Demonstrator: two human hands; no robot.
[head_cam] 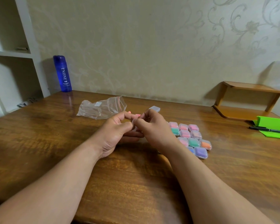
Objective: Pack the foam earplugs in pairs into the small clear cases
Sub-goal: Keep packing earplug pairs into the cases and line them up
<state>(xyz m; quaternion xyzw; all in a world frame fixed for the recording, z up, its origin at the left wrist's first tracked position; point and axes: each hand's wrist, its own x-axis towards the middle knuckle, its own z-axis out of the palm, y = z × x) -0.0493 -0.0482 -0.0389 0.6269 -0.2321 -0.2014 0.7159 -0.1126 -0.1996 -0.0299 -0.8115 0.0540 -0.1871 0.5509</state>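
Head view looks down on a brown wooden table (47,135), where both hands meet just above its middle. The left hand (118,131) lies palm-up with its fingers curled, and its thumb and fingers grip a small clear plastic case (134,126). The right hand (152,126) comes in from the other side, fingers bent, and pinches the same case at its near edge. So much of the case is covered that I cannot tell whether its lid is up or down, or whether anything is inside.

Just beyond the fingertips, on the side away from the person, a pink foam earplug (137,115) shows in the gap between the two hands, its long axis running roughly left to right. A second pink tip (129,112) peeks over the left forefinger. Whether either one rests on the table or is held, I cannot say. The right hand's fingers look slightly nearer to the first earplug, so it is probably the hand to reach forward for it while the left keeps the case steady.

To the right, touching one another in rows, stand filled clear cases (192,138). One spare clear case (154,108) sits farther back, near a crumpled clear zip bag (102,108).
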